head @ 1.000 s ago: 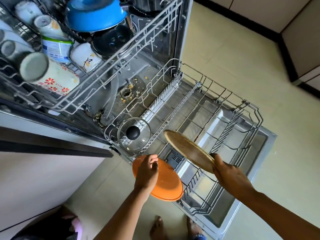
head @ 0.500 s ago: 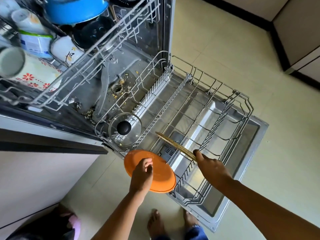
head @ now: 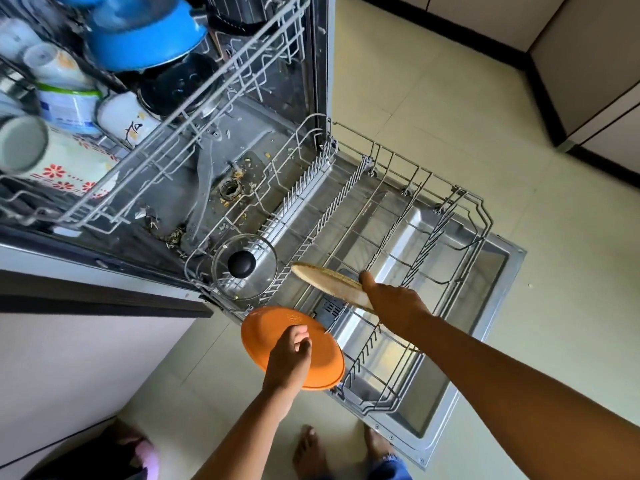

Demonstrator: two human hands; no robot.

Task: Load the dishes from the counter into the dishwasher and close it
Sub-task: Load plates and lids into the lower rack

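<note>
The right hand grips a tan plate by its near rim, thumb on top, holding it tilted nearly on edge over the pulled-out lower rack, its far rim pointing toward 10 o'clock. The left hand pinches an orange plate at its near edge, face tipped up, just outside the rack's near-left corner and above the floor.

At 10 o'clock from the tan plate, close beside its far rim, a glass lid with a black knob leans in the rack's left corner. From 12 to 3 o'clock of the right hand the rack lies open: rows of upright tines and bare wire bays over the steel inner face of the dropped dishwasher door. The door's edge runs out toward 4 o'clock, with clear tiles beyond it up to the dark-based cabinets at 1 o'clock.

At 11 o'clock the upper rack juts out overhead, crowded with a blue bowl, mugs and a flowered container. Food scraps lie around the tub drain. Bare feet stand at 6 o'clock, beside the door's near corner.
</note>
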